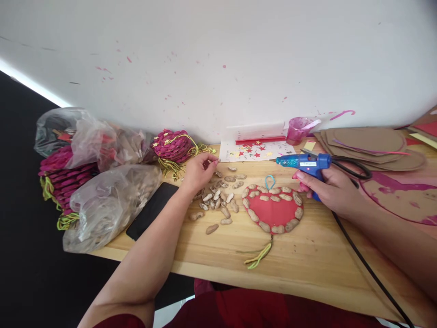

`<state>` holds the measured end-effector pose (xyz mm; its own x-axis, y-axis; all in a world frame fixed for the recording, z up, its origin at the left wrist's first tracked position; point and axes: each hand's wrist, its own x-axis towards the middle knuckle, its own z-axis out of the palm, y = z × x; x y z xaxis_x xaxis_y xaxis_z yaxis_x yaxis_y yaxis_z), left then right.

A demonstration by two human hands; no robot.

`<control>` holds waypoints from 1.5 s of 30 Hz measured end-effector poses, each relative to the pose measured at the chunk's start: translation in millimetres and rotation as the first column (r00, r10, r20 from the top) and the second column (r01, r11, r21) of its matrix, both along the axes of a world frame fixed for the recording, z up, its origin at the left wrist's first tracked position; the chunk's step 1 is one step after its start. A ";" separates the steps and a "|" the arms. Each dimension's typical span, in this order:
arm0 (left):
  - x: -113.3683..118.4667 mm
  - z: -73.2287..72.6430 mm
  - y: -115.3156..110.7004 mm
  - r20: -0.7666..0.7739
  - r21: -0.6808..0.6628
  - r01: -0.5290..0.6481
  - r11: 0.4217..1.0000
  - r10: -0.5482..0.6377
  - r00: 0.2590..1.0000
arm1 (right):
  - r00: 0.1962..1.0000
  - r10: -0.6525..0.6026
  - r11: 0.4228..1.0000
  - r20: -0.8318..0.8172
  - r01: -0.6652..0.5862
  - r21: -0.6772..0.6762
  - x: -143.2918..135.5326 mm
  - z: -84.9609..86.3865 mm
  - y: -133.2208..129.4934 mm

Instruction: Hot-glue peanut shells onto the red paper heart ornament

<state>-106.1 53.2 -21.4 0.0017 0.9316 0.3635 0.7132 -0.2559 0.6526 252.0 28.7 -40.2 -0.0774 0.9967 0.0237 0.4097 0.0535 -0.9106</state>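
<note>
My right hand (332, 187) grips a blue hot glue gun (307, 163), its nozzle pointing left above the wood. Below the nozzle lies a red heart (273, 213) edged with peanuts, with part of a second peanut row along its top. The heart has a light blue loop (269, 182) on top and a yellow-green tassel (257, 258) at its lower tip. My left hand (201, 172) hovers at the far side of a loose peanut pile (215, 196). Its thumb and fingers are pinched together; whatever is between them is too small to make out.
White paper (227, 154) with red and yellow stars lies by the wall, beside a pink cup (297, 131). Cardboard pieces (375, 146) are stacked right. Plastic bags (102, 209), a magenta bundle (174, 146) and a black flat object (150, 212) sit left. The gun's cord (362, 257) trails past my right arm.
</note>
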 end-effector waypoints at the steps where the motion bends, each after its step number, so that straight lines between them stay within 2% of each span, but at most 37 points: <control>1: -0.3 -1.8 1.1 0.061 -0.031 0.012 0.999 -0.010 0.998 | 1.000 0.003 1.000 0.003 -0.003 0.001 -0.2 0.6 -0.3; 4: -0.4 -7.1 3.0 0.172 -0.084 0.105 0.991 -0.090 0.981 | 1.000 0.004 1.000 0.017 -0.004 -0.001 -1.0 2.3 -1.3; 6: 0.7 -9.1 2.9 0.169 -0.111 0.147 0.983 -0.127 0.977 | 1.000 0.008 1.000 0.012 -0.008 0.004 -1.6 3.3 -1.9; 12: 4.1 -7.9 2.3 -0.115 -0.104 0.097 0.990 -0.108 0.987 | 0.999 0.037 0.999 -0.017 -0.036 0.022 -2.9 4.7 -2.0; 17: 7.4 -7.1 3.0 -0.217 -0.053 0.154 0.987 -0.162 0.963 | 0.999 0.027 1.000 -0.019 -0.027 0.014 -3.0 2.9 -0.9; 22: 9.4 -6.8 1.7 -0.192 0.038 0.061 0.997 -0.052 0.980 | 0.999 0.017 1.000 -0.040 -0.017 -0.003 -4.6 4.5 -1.4; 25: 2.6 -0.5 -0.3 -0.175 0.103 0.004 0.995 0.014 0.984 | 0.999 0.018 1.000 -0.043 -0.018 0.004 -4.7 5.4 -1.3; 27: -4.9 4.9 -2.5 -0.174 0.100 -0.037 0.994 0.055 0.983 | 0.999 0.016 1.000 -0.028 -0.016 0.004 -3.7 4.5 -0.9; 29: -12.0 8.8 -5.2 -0.177 0.067 -0.003 0.998 0.014 0.984 | 1.000 0.016 1.000 -0.008 -0.015 0.006 -2.1 2.5 -0.4; 31: -16.1 9.9 -7.5 -0.217 0.037 0.127 0.991 -0.116 0.969 | 1.000 0.013 1.000 0.000 -0.013 0.005 -0.7 0.4 0.0; 33: -16.2 8.3 -8.4 -0.292 0.002 0.256 0.967 -0.245 0.925 | 1.000 0.008 1.000 -0.004 -0.008 -0.002 0.1 -1.2 0.2; 35: -13.3 5.4 -7.6 -0.348 -0.032 0.305 0.952 -0.297 0.889 | 1.000 0.002 1.000 -0.006 -0.002 -0.005 0.2 -1.8 0.3; 45: -4.8 2.1 -7.3 -0.326 -0.126 0.195 0.973 -0.226 0.918 | 0.999 -0.009 1.000 -0.032 0.008 -0.026 -1.5 -1.3 0.7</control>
